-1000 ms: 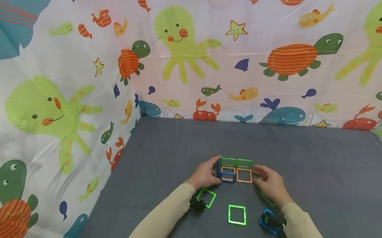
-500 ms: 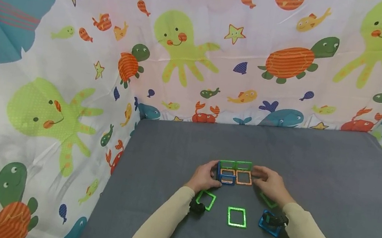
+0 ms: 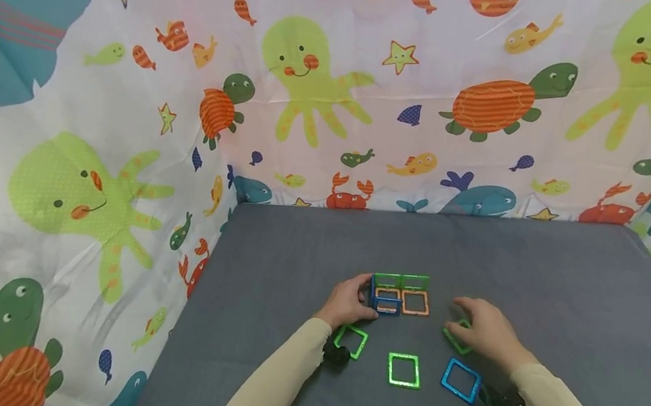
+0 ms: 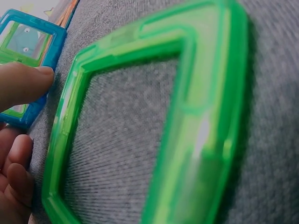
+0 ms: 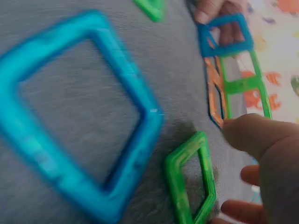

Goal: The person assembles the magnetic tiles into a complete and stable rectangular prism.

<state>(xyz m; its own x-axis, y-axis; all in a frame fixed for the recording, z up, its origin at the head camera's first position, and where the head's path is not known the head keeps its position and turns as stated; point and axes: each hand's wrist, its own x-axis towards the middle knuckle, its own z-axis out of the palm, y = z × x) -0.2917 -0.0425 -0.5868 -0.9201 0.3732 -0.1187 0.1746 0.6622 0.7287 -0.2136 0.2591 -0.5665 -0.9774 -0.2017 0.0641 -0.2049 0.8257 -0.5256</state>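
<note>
My left hand (image 3: 345,302) grips the left end of a small structure of magnetic tiles. Its thumb lies against the blue front tile (image 4: 56,39), with fingers behind. Two green tiles (image 3: 416,277) stand upright at the structure's back, and orange square tiles (image 3: 415,313) lie flat as its base. Over a loose green square tile (image 3: 453,341), right of the structure, my right hand (image 3: 489,331) hovers with thumb and fingers apart. In the right wrist view that green tile (image 5: 175,186) appears to lie on the cloth below the fingers, with nothing held.
A blue square tile (image 3: 457,393) lies nearer the body on the right. Another green tile (image 3: 403,384) lies front centre, and one more green tile (image 3: 361,347) is beside the left wrist. Grey cloth (image 3: 307,242) covers the table, with a sea-animal curtain (image 3: 329,175) behind.
My right hand has left the structure's right end and moved right, to above the loose green tile. The blue tile under that wrist is now uncovered. My left hand keeps its place.
</note>
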